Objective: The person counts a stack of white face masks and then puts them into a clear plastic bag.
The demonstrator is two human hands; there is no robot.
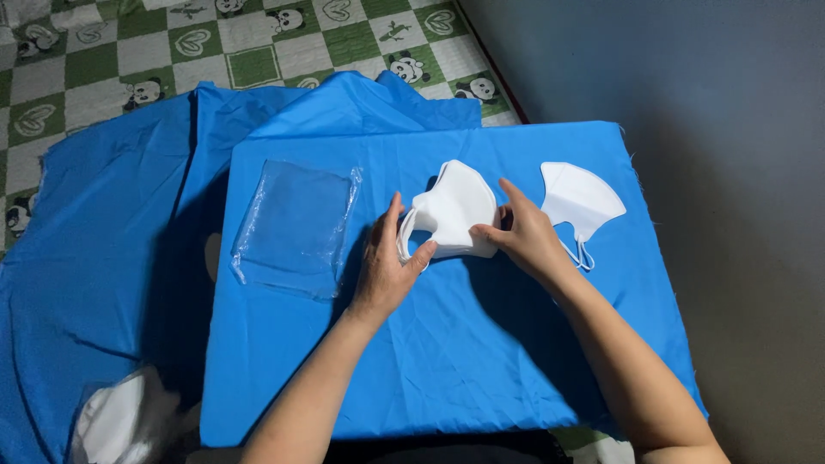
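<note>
On the blue-draped counter (pixel 447 361) both hands — left hand (pixel 387 262), right hand (pixel 524 236) — pinch a stack of white masks (pixel 455 210) at its ends, apparently squaring it, with a clear plastic bag (pixel 296 228) just left and a single mask (pixel 580 199) lying right.

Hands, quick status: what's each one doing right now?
Left hand: closed on the left edge of the white mask stack.
Right hand: pinching the stack's right edge.
</note>
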